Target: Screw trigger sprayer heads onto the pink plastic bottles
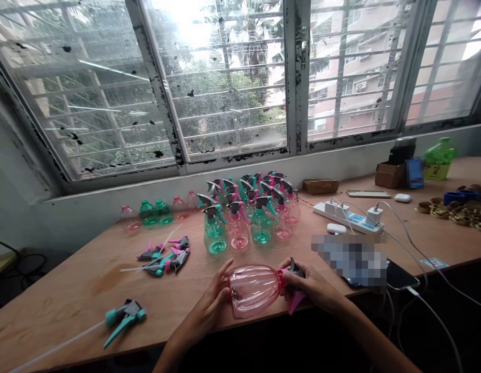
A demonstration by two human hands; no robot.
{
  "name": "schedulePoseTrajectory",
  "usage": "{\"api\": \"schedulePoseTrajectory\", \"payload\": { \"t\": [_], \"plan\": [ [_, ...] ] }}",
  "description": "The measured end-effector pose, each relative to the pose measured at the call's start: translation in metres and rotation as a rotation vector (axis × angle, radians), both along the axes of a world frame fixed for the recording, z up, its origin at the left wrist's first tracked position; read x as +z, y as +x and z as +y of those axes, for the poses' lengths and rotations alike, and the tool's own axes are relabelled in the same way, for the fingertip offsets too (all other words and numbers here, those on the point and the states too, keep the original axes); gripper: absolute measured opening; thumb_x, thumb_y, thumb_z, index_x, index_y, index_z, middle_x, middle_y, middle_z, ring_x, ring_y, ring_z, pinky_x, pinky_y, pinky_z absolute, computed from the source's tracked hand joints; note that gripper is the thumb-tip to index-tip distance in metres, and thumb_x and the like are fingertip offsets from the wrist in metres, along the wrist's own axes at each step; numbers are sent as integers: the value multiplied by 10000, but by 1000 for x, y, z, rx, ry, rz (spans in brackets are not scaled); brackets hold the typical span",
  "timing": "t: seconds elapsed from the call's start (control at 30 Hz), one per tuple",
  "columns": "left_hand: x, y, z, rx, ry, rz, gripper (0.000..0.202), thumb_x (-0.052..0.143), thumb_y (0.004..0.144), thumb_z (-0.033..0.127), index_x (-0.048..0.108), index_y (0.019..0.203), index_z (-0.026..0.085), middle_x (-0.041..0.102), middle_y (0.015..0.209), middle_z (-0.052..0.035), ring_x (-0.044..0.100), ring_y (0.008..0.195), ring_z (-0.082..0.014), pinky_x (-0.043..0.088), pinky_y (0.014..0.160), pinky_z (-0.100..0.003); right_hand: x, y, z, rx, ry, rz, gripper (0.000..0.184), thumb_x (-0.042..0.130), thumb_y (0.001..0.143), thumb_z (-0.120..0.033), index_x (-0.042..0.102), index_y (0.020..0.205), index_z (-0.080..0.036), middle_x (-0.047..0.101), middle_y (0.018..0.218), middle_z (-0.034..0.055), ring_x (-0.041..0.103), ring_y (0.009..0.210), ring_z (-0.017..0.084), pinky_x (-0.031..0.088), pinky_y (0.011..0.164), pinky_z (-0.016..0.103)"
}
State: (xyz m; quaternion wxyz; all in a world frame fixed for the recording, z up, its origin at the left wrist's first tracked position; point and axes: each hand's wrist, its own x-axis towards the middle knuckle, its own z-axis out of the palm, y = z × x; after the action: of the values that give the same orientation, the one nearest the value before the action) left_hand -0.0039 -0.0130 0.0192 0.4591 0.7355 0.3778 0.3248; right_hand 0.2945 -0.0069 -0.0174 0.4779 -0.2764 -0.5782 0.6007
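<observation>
The left hand (211,300), fingers half-spread, is cupping the base of a translucent pink plastic bottle (254,291) at the frame's lower centre. The right hand (313,280), fingers curled, is gripping its grey-and-pink spray head (297,268).

Wooden table (77,290), clustered spray bottles (238,228), open bottles (163,212); loose spray heads (172,263), white power strip (355,219)

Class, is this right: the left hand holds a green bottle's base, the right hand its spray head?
The colour is wrong: the head view shows a pink bottle. The left hand does hold its base, the right hand its spray head.
</observation>
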Motion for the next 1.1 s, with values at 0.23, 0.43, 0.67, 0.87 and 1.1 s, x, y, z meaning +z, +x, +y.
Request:
{"api": "schedulePoseTrajectory", "payload": {
  "t": [0.23, 0.43, 0.67, 0.87, 1.1],
  "plan": [
    [-2, -4, 2, -43, 0, 84, 540, 406, 997, 563, 601, 1370, 224, 684, 1299, -83, 604, 1194, -296, 417, 1088, -394, -1, 0, 0, 5, -9, 17, 337, 689, 914, -464, 557, 958, -157, 736, 719, 40, 674, 610, 159, 496, 570, 247],
    [-2, -1, 1, -22, 25, 78, 572, 387, 990, 595, 571, 1398, 240, 650, 1365, -66, 580, 1249, -293, 403, 1109, -381, -3, -1, 1, 7, -4, 21, 354, 689, 910, -478, 553, 963, -155, 743, 736, 50, 677, 613, 158, 500, 571, 243],
    [0, -1, 1, -3, 21, 34, 721, 448, 957, 619, 284, 1563, 263, 405, 1594, -80, 293, 1491, -332, 305, 1197, -453, -3, 0, 1, -14, -15, 14, 414, 659, 900, -559, 535, 953, -168, 731, 710, 41, 674, 590, 168, 501, 550, 250],
    [-4, -6, 2, 0, 10, 92, 556, 427, 986, 575, 536, 1419, 243, 615, 1412, -77, 543, 1304, -300, 381, 1145, -411, -2, 0, 2, -6, 3, -3, 430, 605, 923, -590, 533, 946, -167, 718, 719, 43, 666, 597, 167, 494, 555, 252],
    [-3, 0, 1, -10, 17, 3, 652, 437, 966, 610, 395, 1511, 255, 539, 1487, -85, 483, 1363, -301, 337, 1175, -413, 0, -1, 1, -1, -22, -26, 431, 624, 905, -595, 528, 931, -176, 734, 738, 51, 670, 593, 171, 495, 552, 257]
  ]
}}
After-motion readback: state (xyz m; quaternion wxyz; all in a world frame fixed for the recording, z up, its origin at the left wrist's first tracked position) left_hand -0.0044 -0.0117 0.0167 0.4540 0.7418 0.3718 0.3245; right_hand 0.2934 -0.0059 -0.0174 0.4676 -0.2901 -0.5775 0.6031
